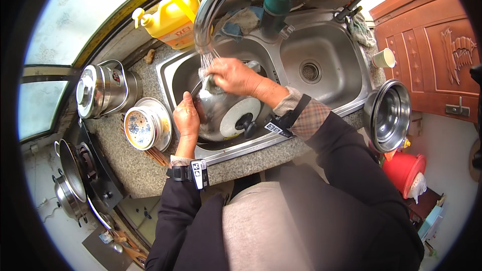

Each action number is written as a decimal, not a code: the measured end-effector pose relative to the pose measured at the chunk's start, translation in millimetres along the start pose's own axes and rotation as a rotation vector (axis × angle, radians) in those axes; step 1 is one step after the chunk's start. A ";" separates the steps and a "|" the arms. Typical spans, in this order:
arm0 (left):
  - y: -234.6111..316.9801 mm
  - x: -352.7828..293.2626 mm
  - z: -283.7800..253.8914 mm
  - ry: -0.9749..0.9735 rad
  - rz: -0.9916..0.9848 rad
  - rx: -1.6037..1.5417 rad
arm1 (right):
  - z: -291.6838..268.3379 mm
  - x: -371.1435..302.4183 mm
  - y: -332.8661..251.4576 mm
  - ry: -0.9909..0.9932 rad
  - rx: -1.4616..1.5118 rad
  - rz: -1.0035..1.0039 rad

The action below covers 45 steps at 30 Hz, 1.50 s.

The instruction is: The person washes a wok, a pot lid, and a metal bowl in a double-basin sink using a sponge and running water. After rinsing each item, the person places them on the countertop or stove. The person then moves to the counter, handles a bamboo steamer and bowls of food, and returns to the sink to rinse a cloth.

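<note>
A round, shiny pot lid (211, 113) with a pale centre disc and a black knob (245, 123) is tilted in the left sink basin (173, 75). My left hand (187, 116) grips its left edge, thumb up, the other fingers partly hidden. In my right hand (233, 77) is a greyish scrubbing cloth (213, 88), pressed to the lid's upper part; most of it lies under my fingers. Water pours from the curved chrome faucet (203, 32) onto the cloth and fingers. What lies beneath the lid is mostly hidden.
Stacked bowls (140, 128) on plates and a lidded steel pail (105, 90) stand left on the counter. A yellow pump jug (173, 17) is behind the sink. To the right are the second basin (326, 70), a paper cup (384, 58) and steel bowls (390, 115).
</note>
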<state>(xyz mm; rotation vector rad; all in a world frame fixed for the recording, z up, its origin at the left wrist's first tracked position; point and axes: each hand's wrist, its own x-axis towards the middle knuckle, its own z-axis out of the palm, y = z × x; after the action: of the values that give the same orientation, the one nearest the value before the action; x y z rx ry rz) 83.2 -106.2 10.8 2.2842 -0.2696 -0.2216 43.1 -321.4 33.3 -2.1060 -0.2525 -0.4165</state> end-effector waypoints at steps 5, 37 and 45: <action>-14.1 -6.6 -1.7 0.022 0.009 -0.115 | -2.3 -3.5 29.4 0.028 -0.320 -0.201; -14.5 -7.6 -3.8 0.044 0.116 -0.081 | -26.4 -27.6 46.7 -0.255 -0.250 -0.002; 43.5 1.7 9.0 -0.053 0.453 0.327 | -8.8 -6.0 1.2 -0.293 -0.242 -0.191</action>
<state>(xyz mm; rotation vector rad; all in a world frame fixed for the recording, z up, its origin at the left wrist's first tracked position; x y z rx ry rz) 77.3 -141.4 37.3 2.4612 -0.8935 -0.0009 36.2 -329.6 34.4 -2.3901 -0.6033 -0.2575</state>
